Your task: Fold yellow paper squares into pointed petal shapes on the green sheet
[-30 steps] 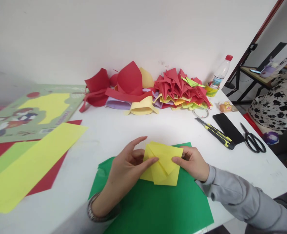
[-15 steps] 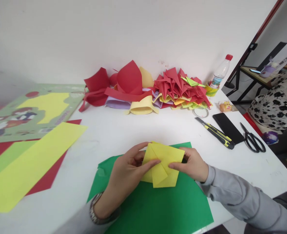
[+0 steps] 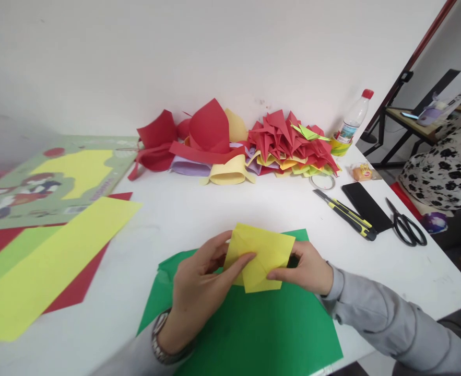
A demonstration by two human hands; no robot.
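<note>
Soft, even light, with blur toward the left edge.

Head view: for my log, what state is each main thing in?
Small yellow paper: folded, held
Left hand: pinching it
Right hand: pinching it
Large green paper sheet: beneath hands
Long yellow paper strip: lying flat
Red folded paper shapes: heaped
Clear plastic bottle: red cap on
Black scissors: apparently closed
Black-yellow knife: lying flat

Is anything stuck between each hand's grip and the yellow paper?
Nothing visible: the left grip and right grip both touch the folded yellow paper directly. The green sheet lies beneath, not between.
</note>
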